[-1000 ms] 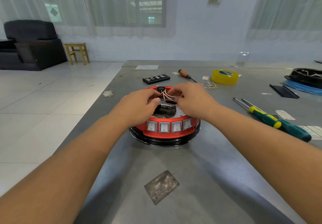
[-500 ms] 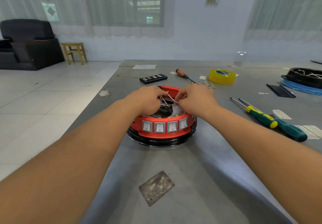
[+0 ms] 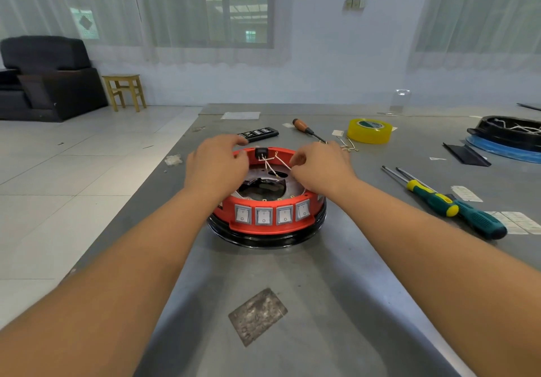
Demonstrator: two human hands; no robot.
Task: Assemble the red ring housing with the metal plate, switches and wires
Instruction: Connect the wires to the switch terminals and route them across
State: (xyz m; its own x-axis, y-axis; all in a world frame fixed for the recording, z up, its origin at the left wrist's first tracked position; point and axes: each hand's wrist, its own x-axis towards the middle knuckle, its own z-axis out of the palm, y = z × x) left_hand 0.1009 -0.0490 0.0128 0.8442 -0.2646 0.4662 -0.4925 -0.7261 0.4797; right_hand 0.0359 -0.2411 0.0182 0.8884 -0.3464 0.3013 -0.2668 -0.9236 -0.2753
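Steel table (image 3: 292,274): switch-lined red ring housing (image 3: 269,215)

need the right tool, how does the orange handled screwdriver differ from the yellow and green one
The orange-handled screwdriver lies at the far side of the table, near the yellow tape roll; the yellow-and-green screwdriver lies to the right, beside a teal one. The orange handle looks slimmer and plainer. Both lie flat, untouched.

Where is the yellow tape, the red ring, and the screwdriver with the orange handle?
yellow tape (image 3: 369,134), head view, front wall of the roll.
red ring (image 3: 292,227), head view, lower front lip.
orange-handled screwdriver (image 3: 301,125), head view, handle.
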